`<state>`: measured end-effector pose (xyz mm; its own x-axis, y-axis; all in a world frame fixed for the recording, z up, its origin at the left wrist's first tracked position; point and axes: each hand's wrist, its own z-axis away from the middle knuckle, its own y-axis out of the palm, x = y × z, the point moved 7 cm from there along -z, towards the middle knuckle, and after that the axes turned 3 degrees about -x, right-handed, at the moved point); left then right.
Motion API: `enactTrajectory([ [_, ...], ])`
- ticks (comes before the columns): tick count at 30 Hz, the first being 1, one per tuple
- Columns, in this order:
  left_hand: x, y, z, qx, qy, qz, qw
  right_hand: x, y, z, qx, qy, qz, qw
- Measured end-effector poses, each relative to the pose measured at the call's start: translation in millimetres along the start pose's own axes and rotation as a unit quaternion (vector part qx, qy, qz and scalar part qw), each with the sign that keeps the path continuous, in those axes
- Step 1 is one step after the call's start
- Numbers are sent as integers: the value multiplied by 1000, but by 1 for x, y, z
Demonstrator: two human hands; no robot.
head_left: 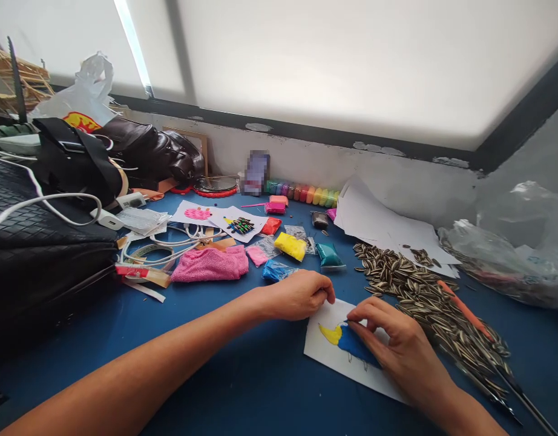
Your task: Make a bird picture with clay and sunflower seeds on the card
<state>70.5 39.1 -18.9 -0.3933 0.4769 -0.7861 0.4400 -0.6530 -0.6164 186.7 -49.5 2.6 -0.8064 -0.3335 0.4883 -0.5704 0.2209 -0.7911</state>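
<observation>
Where the right hand (392, 333) reaches down: a flat figure of matte blue and yellow modelling clay (350, 342), on a white paper sheet (318, 342), directly under the fingertips.
Figure's look: yellow snout, tapering to a point left of the grip; smooth blue body below it, thin drawn legs underneath; the far end is hidden by the hand.
Right grip: thumb and forefinger nearly together at the blue's upper edge; whether a small piece sits between them, I cannot tell.
Left hand (301, 295): fingers curled inward by the sheet's upper corner, perhaps steadying it; whether they hold anything is hidden.
Striped seeds: dark-and-pale striped sunflower seeds (436, 309), heaped just right of the right grip, probably for easy picking.
Orange tool: slim orange plastic-looking stick (465, 310), lying on the seeds, likely parked within reach.
Clay packets: soft yellow packet (290, 246) and glossy teal packet (328, 256), beyond the left grip, presumably clear of the sheet yet reachable.
</observation>
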Motion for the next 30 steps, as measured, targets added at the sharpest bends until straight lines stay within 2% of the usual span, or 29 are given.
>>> enactTrajectory([
  [8, -3, 9, -1, 15, 52, -81, 995, 8, 4, -3, 25, -34, 39, 998],
  [19, -6, 10, 0, 10, 57, -122, 991, 8, 9, -2, 26, -74, 100, 992],
  [30, -7, 11, 1, 11, 63, -134, 989, 13, 9, 1, 60, -105, 122, 985],
])
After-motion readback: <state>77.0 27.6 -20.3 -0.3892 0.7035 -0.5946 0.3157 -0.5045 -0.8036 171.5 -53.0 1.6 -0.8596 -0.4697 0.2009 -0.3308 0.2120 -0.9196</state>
